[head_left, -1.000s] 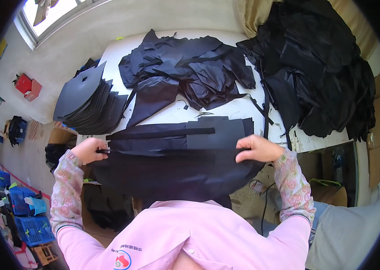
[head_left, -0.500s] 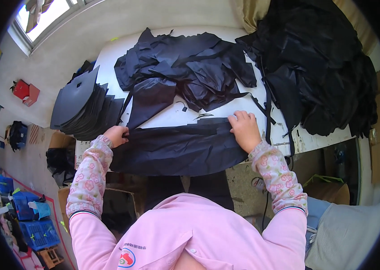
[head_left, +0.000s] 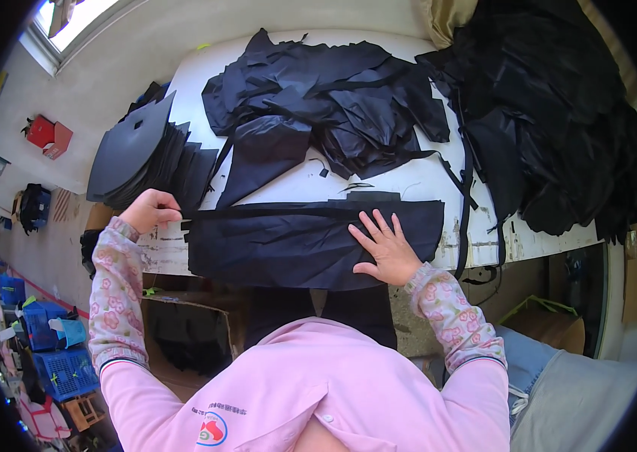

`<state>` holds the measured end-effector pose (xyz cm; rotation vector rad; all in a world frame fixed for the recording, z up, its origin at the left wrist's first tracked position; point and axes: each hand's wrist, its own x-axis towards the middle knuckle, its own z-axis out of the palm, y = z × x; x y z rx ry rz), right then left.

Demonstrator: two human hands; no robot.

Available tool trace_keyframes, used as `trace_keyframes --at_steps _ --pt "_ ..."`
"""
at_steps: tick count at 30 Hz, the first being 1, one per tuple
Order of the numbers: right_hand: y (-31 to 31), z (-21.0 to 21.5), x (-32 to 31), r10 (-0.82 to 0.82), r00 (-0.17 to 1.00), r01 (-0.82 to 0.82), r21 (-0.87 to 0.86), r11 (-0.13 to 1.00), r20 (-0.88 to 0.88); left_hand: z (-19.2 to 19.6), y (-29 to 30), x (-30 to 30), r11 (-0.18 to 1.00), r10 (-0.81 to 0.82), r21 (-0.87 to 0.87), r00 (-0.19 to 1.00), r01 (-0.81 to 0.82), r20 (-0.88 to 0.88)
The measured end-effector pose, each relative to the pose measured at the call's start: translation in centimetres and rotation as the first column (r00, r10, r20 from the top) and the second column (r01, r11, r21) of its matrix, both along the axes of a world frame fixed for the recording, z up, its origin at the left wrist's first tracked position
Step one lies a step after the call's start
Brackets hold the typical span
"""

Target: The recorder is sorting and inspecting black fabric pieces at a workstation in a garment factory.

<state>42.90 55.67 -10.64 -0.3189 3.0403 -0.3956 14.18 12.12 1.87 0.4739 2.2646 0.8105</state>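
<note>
A white table (head_left: pixel 288 184) stands against a pale wall (head_left: pixel 152 53), with a window (head_left: pixel 81 22) beyond its far left corner. On the table's middle lies a crumpled pile of black fabric (head_left: pixel 333 98); at its left side is a stack of dark grey sheets (head_left: pixel 134 147), and at its right side a taller black heap (head_left: pixel 552 113). To the left of the table, a red box (head_left: pixel 48 135) shows by the wall, and blue crates (head_left: pixel 64 373) sit farther toward the viewer. To its near right is another person in a grey top (head_left: pixel 589 403).

The black cloth panel (head_left: pixel 281 245) lies along the table's near edge, its lower border hanging slightly over. The right hand (head_left: pixel 388 248) is open, fingers spread, palm down on the panel's right part. The left hand (head_left: pixel 151 211), above the table's near left edge, has thumb and fingers drawn together beside the panel's left end; whether they grip anything cannot be told.
</note>
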Motion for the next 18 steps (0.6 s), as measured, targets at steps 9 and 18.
trace_keyframes --at_steps 9,18 --pt "0.0 0.5 -0.6 0.019 1.000 -0.019 -0.008 1.000 0.009 0.5 0.6 1.9 0.964 0.238 0.151 0.964 -0.219 -0.117" --pt "-8.0 11.7 -8.0 0.228 0.966 0.113 -0.992 0.049 0.122 3.5 13.1 11.2 0.910 0.006 0.317 0.756 0.267 -0.654"
